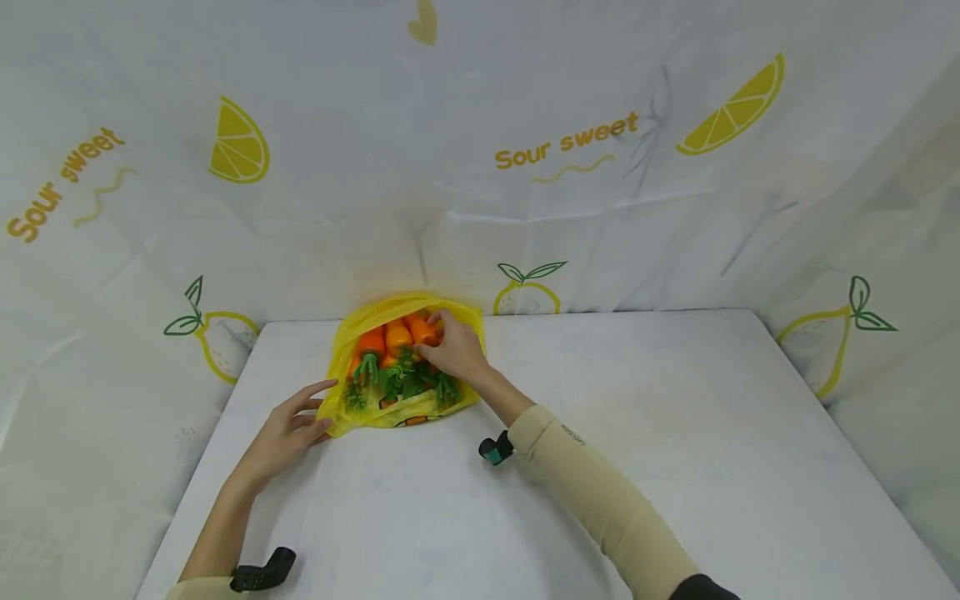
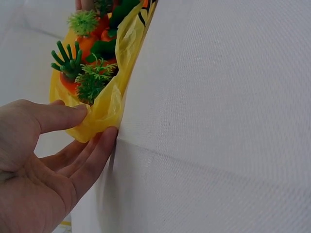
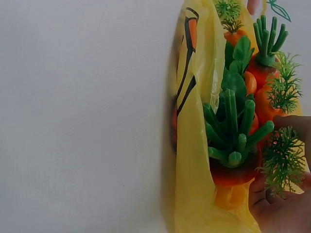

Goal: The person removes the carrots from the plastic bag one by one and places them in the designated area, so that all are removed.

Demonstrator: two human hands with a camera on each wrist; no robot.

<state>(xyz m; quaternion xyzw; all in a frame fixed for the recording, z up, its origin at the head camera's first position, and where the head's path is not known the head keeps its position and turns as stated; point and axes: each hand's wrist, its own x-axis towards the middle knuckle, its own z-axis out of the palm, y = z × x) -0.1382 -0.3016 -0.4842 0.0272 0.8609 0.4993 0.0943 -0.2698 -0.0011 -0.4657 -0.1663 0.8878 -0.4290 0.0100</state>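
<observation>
A yellow plastic bag (image 1: 408,417) lies on the table with its mouth spread towards me. Several orange toy carrots (image 1: 371,342) with green tops (image 3: 233,131) fill it, their leafy ends towards the opening. At the bag's left corner, my left hand (image 1: 281,437) pinches the plastic, thumb above and fingers beneath. My right hand (image 1: 459,350) reaches into the mouth from the right. Its thumb and fingers grip a carrot (image 1: 422,330) at the right of the bunch, whose feathery leaves (image 3: 284,160) show in the right wrist view. The palm and some fingertips are partly hidden.
The white table (image 1: 675,433) extends to the right and in front of the bag. Behind it hangs a pale sheet (image 1: 337,167) printed with lemons and lettering. Black wrist cameras (image 1: 264,570) sit on both forearms.
</observation>
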